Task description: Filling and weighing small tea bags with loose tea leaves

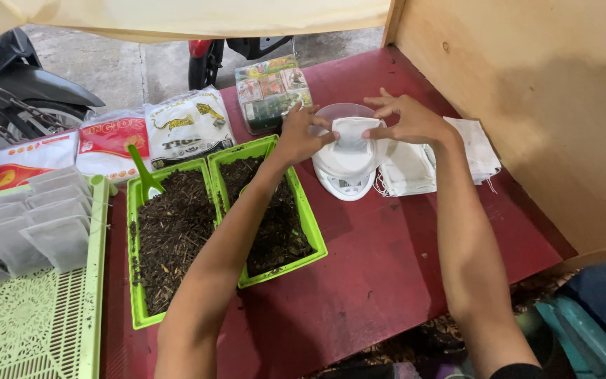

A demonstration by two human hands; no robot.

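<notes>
- The left hand (299, 133) pinches the left edge of a small white filter bag (351, 133), thumb and fingertips closed on it.
- The right hand (408, 121) holds the bag's right edge between thumb and forefinger; the other fingers fan out above it.
- The bag sits on the clear dish of a small white kitchen scale (345, 172), which stands on the red table (387, 267), towards its far side.
- Whether the bag already holds anything is hard to tell from this angle.
- Just right of the scale lies a stack of empty white bags (415, 168), strings trailing.
- Left of the scale are two green trays (313, 235) of dark dried leaf; the left forearm crosses over the nearer one.
- A green scoop (145, 175) stands in the far-left tray.
- At the left edge, filled sachets (43, 224) lie in rows on a pale green lattice tray (36, 323).
- Printed packets (177, 126) lie at the table's far edge, beyond the trays.
</notes>
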